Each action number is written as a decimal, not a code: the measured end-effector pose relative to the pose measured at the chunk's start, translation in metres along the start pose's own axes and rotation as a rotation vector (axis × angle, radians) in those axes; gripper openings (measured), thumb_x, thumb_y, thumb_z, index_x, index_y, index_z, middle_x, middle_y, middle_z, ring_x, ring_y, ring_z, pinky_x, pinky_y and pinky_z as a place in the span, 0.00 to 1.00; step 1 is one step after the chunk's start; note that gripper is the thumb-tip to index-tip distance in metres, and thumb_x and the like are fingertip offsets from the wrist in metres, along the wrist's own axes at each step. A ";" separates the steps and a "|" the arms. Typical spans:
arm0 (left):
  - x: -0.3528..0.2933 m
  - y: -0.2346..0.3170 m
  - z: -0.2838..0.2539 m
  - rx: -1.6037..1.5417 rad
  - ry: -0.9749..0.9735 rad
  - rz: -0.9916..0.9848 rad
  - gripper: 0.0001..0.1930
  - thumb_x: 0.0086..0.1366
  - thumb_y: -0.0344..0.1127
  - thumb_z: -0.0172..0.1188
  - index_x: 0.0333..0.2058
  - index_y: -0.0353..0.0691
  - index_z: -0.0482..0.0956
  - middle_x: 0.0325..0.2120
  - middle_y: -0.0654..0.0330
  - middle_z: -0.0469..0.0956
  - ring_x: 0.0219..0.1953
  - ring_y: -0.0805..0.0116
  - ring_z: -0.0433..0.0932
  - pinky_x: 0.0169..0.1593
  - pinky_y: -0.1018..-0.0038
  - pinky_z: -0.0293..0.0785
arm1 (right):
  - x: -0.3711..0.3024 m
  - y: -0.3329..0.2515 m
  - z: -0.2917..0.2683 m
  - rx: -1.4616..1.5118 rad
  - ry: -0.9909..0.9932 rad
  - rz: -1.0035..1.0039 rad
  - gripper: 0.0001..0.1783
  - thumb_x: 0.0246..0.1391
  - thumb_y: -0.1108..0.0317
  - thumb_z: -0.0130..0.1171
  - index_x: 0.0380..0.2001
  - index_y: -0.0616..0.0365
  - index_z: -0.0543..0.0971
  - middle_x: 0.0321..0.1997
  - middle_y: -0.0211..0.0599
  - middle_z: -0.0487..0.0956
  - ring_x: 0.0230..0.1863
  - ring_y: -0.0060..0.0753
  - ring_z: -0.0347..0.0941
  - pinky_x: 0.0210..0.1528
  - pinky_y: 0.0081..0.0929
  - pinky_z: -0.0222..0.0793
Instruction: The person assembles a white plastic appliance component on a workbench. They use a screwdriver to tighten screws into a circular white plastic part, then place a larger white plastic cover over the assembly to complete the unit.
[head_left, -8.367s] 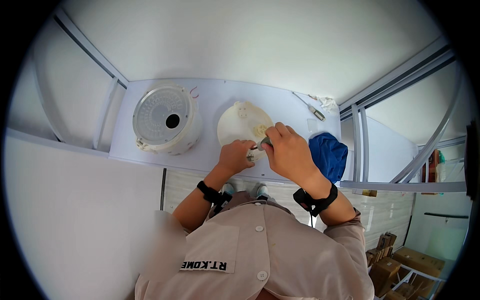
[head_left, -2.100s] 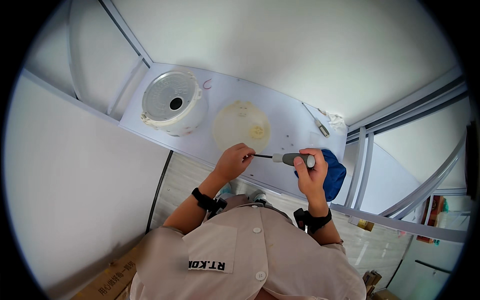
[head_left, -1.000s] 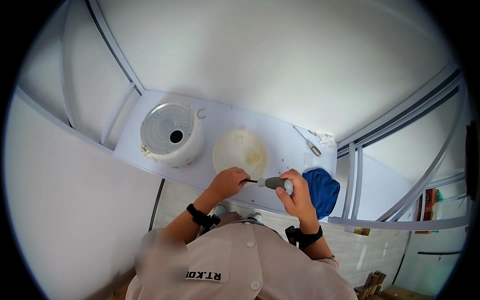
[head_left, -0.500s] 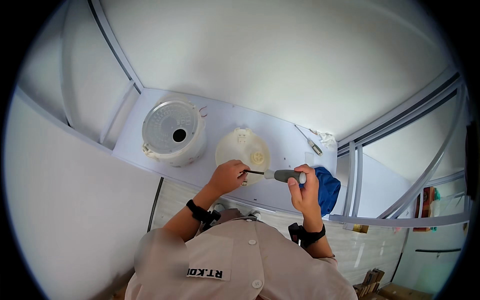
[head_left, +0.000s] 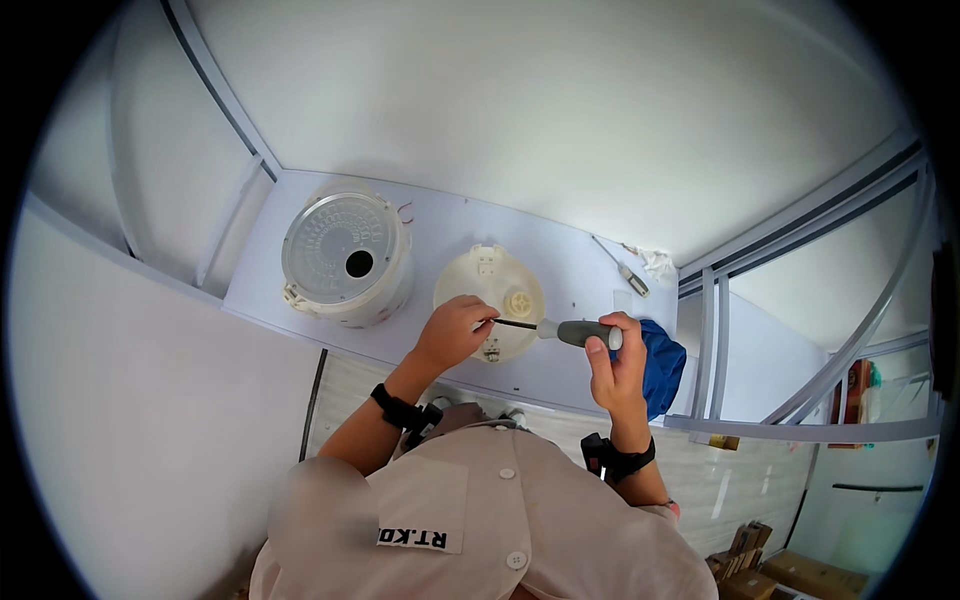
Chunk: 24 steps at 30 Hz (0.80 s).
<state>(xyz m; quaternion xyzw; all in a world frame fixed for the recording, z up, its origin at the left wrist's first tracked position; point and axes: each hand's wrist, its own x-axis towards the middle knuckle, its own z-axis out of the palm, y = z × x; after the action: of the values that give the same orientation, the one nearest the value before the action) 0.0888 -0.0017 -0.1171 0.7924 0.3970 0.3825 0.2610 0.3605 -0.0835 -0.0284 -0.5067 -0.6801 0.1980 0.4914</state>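
Note:
My right hand [head_left: 620, 365] is wrapped round the grey handle of a screwdriver [head_left: 578, 332], whose dark shaft points left. At the tip of that shaft, my left hand [head_left: 455, 330] is closed in a pinch; whatever lies between its fingers is too small to make out. Both hands are above the near part of a round cream plastic lid [head_left: 465, 275], partly covering it. A small yellowish round fitting [head_left: 518, 304] sits inside the lid. Hinge-like mounts show at its far and near edges.
A white pot-shaped appliance body [head_left: 385, 290] with a perforated metal disc stands at left, thin wires beside it. Another screwdriver [head_left: 632, 280] and a crumpled white scrap [head_left: 658, 264] lie at far right. Blue cloth [head_left: 662, 370] lies beside my right hand. A wall bounds the table's back.
Both hands and the screwdriver have shifted slightly away from me over the lid. The grips look the same, and the view has moved a little.

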 end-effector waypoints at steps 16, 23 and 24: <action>0.005 -0.003 0.009 0.093 -0.075 0.017 0.06 0.57 0.27 0.68 0.35 0.40 0.88 0.33 0.58 0.84 0.39 0.56 0.83 0.44 0.61 0.81 | 0.001 0.001 0.001 -0.066 -0.008 0.021 0.19 0.65 0.67 0.68 0.52 0.63 0.74 0.39 0.47 0.82 0.35 0.41 0.78 0.38 0.33 0.73; 0.007 0.000 0.010 0.099 -0.117 -0.014 0.06 0.57 0.27 0.67 0.35 0.39 0.88 0.33 0.57 0.83 0.40 0.55 0.81 0.45 0.60 0.80 | 0.002 -0.005 -0.003 -0.053 -0.047 0.059 0.19 0.67 0.63 0.66 0.53 0.63 0.74 0.41 0.47 0.82 0.35 0.42 0.78 0.39 0.34 0.74; 0.008 -0.001 0.011 0.090 -0.123 -0.017 0.06 0.57 0.27 0.67 0.35 0.39 0.88 0.33 0.57 0.83 0.40 0.55 0.81 0.45 0.60 0.80 | 0.004 -0.006 -0.004 -0.072 -0.053 0.003 0.19 0.67 0.63 0.66 0.53 0.63 0.74 0.41 0.48 0.81 0.35 0.44 0.78 0.39 0.35 0.74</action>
<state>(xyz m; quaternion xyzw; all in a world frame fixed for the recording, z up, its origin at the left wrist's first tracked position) 0.1005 0.0041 -0.1208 0.8220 0.4039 0.3126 0.2520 0.3614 -0.0832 -0.0204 -0.5198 -0.6988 0.1875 0.4541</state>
